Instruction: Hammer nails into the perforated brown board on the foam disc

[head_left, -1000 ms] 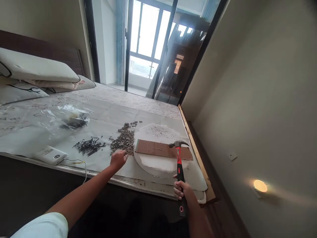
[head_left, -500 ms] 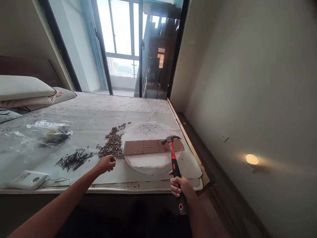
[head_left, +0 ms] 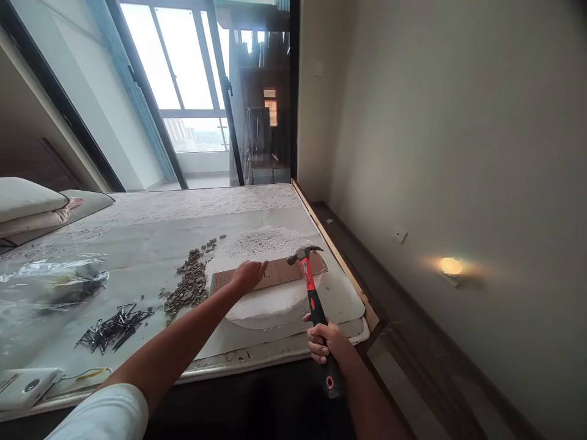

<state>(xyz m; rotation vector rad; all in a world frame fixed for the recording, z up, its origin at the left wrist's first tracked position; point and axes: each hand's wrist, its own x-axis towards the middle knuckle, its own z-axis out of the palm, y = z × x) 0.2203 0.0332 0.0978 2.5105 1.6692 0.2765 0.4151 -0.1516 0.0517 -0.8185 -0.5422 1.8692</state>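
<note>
My right hand (head_left: pixel 328 343) is wrapped round the handle of a claw hammer (head_left: pixel 308 276), red and black with a steel head. The hammer head is raised in front of the right part of a brown board (head_left: pixel 291 272). My left hand (head_left: pixel 249 276) is over the middle of that board, fingers pinched. A thin dark sliver, apparently a nail, shows under the fingertips. Rows of small holes mark the board's left part; my left hand hides some of its middle. Beneath the board lies a round white slab (head_left: pixel 270 308) with a rough, crumbly surface.
A heap of dark nails (head_left: pixel 114 327) lies to the left, near grey stone chips (head_left: pixel 189 284). Further left are a clear plastic bag (head_left: pixel 55 281) and a white device (head_left: pixel 30 386) with a cable. Wooden edging (head_left: pixel 330 244) borders the mattress on the right, beside the wall.
My left hand has moved right, from beside the stone chips to over the board's middle. The hammer stays raised in my right hand. The view has turned slightly right.
</note>
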